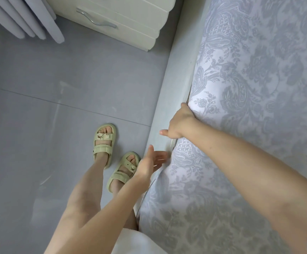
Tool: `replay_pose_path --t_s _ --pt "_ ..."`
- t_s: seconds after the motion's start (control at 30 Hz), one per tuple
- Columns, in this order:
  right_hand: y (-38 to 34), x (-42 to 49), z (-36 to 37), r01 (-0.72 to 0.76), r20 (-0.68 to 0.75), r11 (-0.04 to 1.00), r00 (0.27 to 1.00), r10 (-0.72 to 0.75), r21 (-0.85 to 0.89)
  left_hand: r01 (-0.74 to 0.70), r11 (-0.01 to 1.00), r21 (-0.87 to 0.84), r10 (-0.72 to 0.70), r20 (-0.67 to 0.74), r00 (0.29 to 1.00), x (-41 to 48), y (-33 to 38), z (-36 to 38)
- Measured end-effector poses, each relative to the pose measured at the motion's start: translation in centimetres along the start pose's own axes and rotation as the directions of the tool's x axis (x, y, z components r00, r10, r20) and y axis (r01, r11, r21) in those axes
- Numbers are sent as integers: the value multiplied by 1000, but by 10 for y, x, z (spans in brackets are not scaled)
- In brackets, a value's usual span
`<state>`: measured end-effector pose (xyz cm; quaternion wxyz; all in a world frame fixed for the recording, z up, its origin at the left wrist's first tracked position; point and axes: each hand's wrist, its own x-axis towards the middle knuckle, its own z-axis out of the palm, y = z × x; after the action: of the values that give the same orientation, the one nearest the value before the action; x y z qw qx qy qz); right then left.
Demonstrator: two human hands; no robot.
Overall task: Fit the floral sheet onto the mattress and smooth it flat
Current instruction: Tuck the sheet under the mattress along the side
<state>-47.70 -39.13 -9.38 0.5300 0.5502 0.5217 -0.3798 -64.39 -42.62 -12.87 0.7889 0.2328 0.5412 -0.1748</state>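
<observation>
View from the person's head, looking down along the left side of a bed. Nearest, a white garment (pixel 140 242) shows at the bottom edge, with two bare forearms reaching forward. The left hand (pixel 150 165) hovers just beside the bed's pale rail (pixel 178 57), fingers straight and apart, holding nothing; whether the tips touch the rail cannot be told. Beyond it, bare feet in pale green sandals (pixel 104 142) stand on a grey floor (pixel 57 70). A little further on, the right hand (pixel 181 123) is pushed down at the sheet's edge, where it meets the rail. Its thumb (pixel 162 132) sticks out to the left; its fingers are hidden in the gap, so whether they clamp the cloth cannot be told. The floral sheet (pixel 250 107), grey-blue with a paisley pattern, fills the right of the picture and covers the mattress, which lies hidden beneath it. The top looks mostly flat, with soft folds near the right hand and a loose, wavy edge near the left hand. Judging by this, the sheet is on and this side is being tucked in; the near stretch of the edge and a final smoothing appear left to do. Furthest away stand a cream nightstand (pixel 127 21) with a metal handle and the hem of a grey curtain (pixel 35 19).
</observation>
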Motion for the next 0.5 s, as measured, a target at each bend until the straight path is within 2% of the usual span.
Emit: replay_pose_path --t_s 0.07,0.13,0.2,0.27,0.33,0.5 --pt "-10 -8 4 -6 -156 999 988 13 46 -37 987 159 47 -59 997 -11 -24 -15" --pt "-22 -25 20 33 -318 995 948 -2 93 23 950 310 1 -77 997 -15 -47 -22" --pt "-39 -42 48 123 -432 987 899 -68 102 43 931 362 -23 -60 998 -19 -66 -22" --pt "-60 -56 67 215 -492 971 860 -139 100 -10 937 348 20 -27 999 -22 -78 -19" --pt "-78 -67 77 247 -451 961 877 -167 124 -45 939 342 45 8 999 -28 -84 -20" --pt "-117 -71 64 139 -180 989 975 -129 44 -35 964 264 18 67 998 -35 -93 -34"
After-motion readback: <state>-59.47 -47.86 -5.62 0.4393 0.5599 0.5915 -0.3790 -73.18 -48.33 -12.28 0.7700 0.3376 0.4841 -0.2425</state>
